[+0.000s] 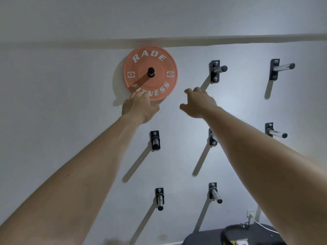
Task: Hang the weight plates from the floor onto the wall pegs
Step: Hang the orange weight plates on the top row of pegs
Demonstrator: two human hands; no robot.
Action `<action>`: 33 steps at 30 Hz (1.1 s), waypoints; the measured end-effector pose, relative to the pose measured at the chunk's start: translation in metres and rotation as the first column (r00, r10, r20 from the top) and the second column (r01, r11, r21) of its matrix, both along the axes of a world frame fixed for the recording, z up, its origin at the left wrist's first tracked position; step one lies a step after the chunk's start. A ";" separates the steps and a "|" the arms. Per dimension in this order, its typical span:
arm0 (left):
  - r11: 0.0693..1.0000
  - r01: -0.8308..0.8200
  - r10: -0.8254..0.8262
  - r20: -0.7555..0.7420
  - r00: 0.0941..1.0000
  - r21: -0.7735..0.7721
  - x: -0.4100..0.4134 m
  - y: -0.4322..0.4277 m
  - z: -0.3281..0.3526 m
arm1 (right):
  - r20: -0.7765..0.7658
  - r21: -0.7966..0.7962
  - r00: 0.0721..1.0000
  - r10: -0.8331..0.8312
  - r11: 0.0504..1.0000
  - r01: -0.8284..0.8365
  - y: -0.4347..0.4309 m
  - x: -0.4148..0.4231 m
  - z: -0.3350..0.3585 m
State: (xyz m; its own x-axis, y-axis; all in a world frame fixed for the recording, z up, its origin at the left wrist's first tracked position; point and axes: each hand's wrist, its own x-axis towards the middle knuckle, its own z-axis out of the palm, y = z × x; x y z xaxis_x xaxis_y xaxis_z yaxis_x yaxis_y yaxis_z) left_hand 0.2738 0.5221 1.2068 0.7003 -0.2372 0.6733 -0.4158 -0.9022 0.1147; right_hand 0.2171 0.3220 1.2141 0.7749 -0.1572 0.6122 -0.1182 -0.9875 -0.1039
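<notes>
My left hand (139,106) pressed flat-fingered on the lower rim of the orange plate (160,68); my right hand (200,103) hung loose, empty. Seemed smart to seat it fully back on the peg (151,70) before letting go.

2 bare forearms (88,165), lean and long; left grip (139,106) and right grip (200,103) bare too.

Head view: head-worn, facing the wall (70,85) (wide-angle, edges curve), level with the top pegs (219,68).
Nearness: close, within arms' reach.
</notes>
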 end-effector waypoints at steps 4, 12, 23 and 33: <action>0.998 0.052 -0.050 -0.079 0.996 0.019 -0.002 -0.001 -0.039 | -0.091 0.029 0.996 -0.020 0.999 0.023 0.008 -0.004 -0.042; 0.985 0.122 -0.080 -0.303 0.949 0.121 0.005 -0.019 -0.182 | -0.299 0.081 0.952 -0.059 0.993 0.087 -0.013 -0.006 -0.186; 0.955 0.223 -0.062 -0.605 0.793 0.194 0.008 -0.116 -0.414 | -0.577 0.210 0.817 0.007 0.968 0.140 -0.099 -0.012 -0.436; 0.913 0.341 0.022 -0.864 0.503 0.221 -0.063 -0.223 -0.682 | -0.803 0.324 0.593 0.057 0.877 0.354 -0.205 -0.101 -0.709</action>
